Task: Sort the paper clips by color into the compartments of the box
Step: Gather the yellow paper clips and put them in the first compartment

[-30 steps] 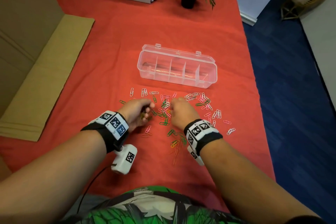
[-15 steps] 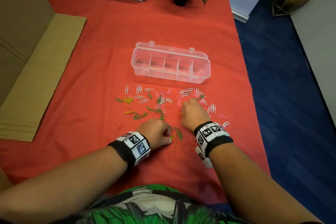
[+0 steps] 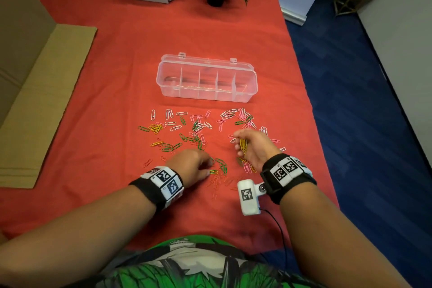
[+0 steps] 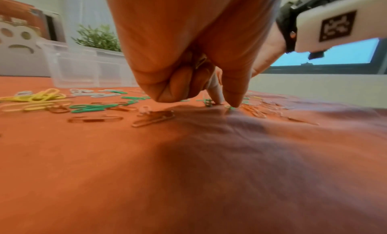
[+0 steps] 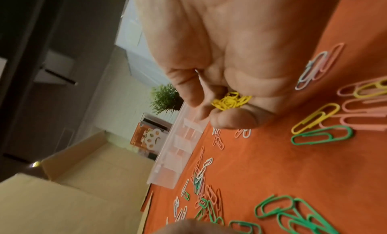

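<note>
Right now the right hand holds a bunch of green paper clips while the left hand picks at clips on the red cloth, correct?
Not quite: the clips in the right hand are yellow paper clips, not green, as the right wrist view shows. The left hand does pick at clips on the red cloth.

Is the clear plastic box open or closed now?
Open. The head view looks straight into the clear box: its dividers and compartments are uncovered and its lid stands behind.

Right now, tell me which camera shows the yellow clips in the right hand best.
The right wrist view: the bunch of yellow clips fills the curled fingers of the right hand, close and sharp. The head view shows them small in the palm. The left wrist view does not show them.
</note>
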A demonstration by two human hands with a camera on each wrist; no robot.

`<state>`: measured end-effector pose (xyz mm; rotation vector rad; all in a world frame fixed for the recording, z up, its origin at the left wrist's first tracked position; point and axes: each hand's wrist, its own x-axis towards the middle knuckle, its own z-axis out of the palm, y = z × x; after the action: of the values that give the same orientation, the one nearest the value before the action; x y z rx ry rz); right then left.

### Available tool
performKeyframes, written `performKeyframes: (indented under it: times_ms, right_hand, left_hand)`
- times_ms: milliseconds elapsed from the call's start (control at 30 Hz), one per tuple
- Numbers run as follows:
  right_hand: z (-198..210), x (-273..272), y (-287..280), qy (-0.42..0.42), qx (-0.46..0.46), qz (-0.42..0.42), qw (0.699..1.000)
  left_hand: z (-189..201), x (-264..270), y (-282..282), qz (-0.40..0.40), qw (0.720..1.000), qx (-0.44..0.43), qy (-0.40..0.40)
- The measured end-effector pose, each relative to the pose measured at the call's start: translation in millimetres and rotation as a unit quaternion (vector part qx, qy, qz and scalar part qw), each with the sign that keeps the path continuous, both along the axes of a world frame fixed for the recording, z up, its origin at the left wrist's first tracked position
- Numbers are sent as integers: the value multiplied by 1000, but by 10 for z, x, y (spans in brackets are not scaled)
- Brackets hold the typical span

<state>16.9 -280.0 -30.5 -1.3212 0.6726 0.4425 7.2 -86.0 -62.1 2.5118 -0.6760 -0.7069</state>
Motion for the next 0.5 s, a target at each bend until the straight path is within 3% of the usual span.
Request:
performKeyframes:
  times_ms: [100,167,200,267,333,367,433,500]
  right_hand:
    - [-16,-37,-31,11,-9,-27,1000]
    - [-38,-51,-70,5,-124,43,991]
    - [-39,-61,-94,4,-212,104,972]
    - [-76,-84,-153,-5,-400,249,882]
    - [-100,-149,-153,-15,-513,346,785]
    - [-130,-192,-129,-25,-541,368,756]
    - [-196,-263,-73,-43,-555,386,735]
    - [-222,-270,-21,-59,-556,379,737]
  left_hand:
    - [-34,-37,-62,-13,1000,17,-14]
    - [-33,-36,-67,-15,999,25,-17]
    - [-27,-29,-59,-11,999,25,-17]
    - [-11,3,-26,23,999,21,-19]
    - [12,49,22,74,997,18,-20]
    - [18,75,51,94,995,14,-13]
    - [23,132,107,134,990,-22,28]
    - [68,174,133,212,965,-109,109]
